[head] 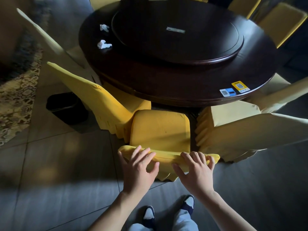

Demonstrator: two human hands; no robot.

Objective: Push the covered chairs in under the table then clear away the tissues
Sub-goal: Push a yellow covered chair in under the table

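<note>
A chair in a yellow cover (pixel 160 129) stands right in front of me, its seat facing the dark round table (pixel 166 80). My left hand (pixel 140 169) and my right hand (pixel 195 170) both grip the top of its backrest, fingers curled over the edge and thumbs on the near side. The front of the seat reaches the table's rim. Two crumpled white tissues lie on the table's far left: one (pixel 103 44) nearer, the other (pixel 104 27) farther back.
Covered chairs stand close on both sides: one (pixel 100 100) to the left, one (pixel 241 130) to the right, more around the far side. A black bin (pixel 66 107) sits on the floor at left. A raised turntable (pixel 176 30) fills the table's middle. A patterned rug (pixel 16 97) lies far left.
</note>
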